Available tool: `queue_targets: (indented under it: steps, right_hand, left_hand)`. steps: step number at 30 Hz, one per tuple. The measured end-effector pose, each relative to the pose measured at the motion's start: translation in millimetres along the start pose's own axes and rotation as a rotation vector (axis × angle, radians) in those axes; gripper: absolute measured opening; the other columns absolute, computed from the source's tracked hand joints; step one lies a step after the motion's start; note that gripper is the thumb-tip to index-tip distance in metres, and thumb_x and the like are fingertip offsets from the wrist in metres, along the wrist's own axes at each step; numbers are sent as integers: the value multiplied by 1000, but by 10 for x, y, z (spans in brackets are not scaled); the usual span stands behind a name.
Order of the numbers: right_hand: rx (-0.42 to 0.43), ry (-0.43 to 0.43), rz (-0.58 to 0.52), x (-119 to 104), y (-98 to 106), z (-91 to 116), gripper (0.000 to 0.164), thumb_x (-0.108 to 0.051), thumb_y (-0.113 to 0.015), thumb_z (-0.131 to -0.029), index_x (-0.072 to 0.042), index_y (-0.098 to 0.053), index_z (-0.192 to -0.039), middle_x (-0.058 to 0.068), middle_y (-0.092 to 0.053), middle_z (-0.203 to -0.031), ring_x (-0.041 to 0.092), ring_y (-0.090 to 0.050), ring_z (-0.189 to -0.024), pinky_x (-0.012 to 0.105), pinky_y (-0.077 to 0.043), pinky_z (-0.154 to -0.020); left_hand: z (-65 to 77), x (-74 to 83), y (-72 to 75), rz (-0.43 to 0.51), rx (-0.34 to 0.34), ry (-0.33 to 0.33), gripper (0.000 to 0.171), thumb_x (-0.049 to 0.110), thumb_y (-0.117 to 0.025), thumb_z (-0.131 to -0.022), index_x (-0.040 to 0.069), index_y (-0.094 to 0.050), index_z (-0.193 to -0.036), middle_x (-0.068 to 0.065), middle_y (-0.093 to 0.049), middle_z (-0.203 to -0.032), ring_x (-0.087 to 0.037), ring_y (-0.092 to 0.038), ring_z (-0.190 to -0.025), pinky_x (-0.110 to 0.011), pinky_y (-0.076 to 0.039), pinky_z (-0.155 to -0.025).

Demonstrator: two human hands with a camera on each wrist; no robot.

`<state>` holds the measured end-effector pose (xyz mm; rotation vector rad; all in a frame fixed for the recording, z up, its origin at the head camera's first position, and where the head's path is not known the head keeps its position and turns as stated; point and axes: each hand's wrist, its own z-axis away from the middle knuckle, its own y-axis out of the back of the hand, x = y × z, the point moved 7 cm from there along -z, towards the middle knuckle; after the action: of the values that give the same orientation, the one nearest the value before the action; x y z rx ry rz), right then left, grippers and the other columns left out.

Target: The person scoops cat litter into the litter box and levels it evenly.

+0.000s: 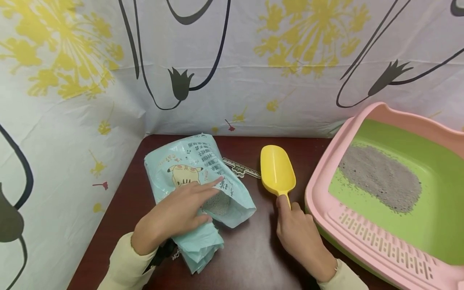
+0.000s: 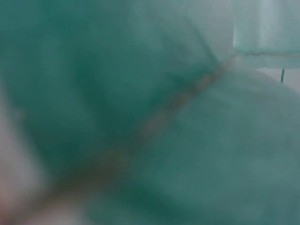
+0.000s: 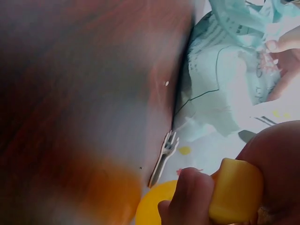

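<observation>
A light blue bag [image 1: 174,155] with a cartoon animal print lies on the table, its mouth gaping toward me and grey granules [image 1: 217,203] showing inside. My left hand [image 1: 177,211] rests across it at the mouth, fingers extended over the printed side and thumb near the folded flap [image 1: 199,245]. Blurred blue-green bag film [image 2: 225,140] fills the left wrist view. With my right hand [image 1: 301,233] I grip the handle of a yellow scoop [image 1: 278,169], its bowl facing up with nothing in it. The scoop's handle end [image 3: 236,192] pokes out of that hand in the right wrist view.
At the right stands a pink-rimmed green litter box [image 1: 431,161], a patch of grey litter [image 1: 380,177] on its floor. A flat ruler-like piece [image 1: 243,167] lies between bag and scoop. Patterned cloth [image 1: 232,80] hangs behind the dark red table [image 1: 250,249].
</observation>
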<state>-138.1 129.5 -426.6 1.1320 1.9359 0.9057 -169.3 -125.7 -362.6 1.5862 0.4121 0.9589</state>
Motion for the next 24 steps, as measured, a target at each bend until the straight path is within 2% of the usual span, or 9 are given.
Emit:
queue_targets:
  steps: [3,7,15,24]
  right_hand:
    - [37,19,8,15,-23,-21,9,-2,-58,-101,-1,-50,-105,10,-40,-62,33,-44,-42,49,-39,-35]
    - [31,10,14,34,-55,-42,11,0,-60,-101,-1,-50,-106,10,-41,-63,34,-45,-41,50,-40,-36]
    - [-38,-42,13,88,-139,-68,32,1,-77,-93,0,-49,-109,14,-46,-66,38,-51,-44,54,-45,-39]
    - [-116,-63,39,104,-178,-47,38,-3,-81,-89,-1,-49,-109,15,-46,-65,40,-52,-43,53,-47,-39]
  left_hand:
    - [4,3,0,3,3,-6,64,15,-86,-96,7,-63,-156,0,-41,-175,-44,-53,-147,-61,-43,-119]
    - [2,9,-1,-4,13,-20,64,16,-86,-96,6,-63,-154,0,-42,-174,-40,-57,-141,-59,-45,-116]
    - [1,5,-2,-10,16,-17,64,16,-87,-95,6,-64,-154,1,-42,-174,-36,-60,-137,-57,-48,-113]
    - [-10,4,2,-12,15,-28,64,16,-88,-95,4,-64,-153,0,-43,-174,-36,-61,-134,-55,-49,-111]
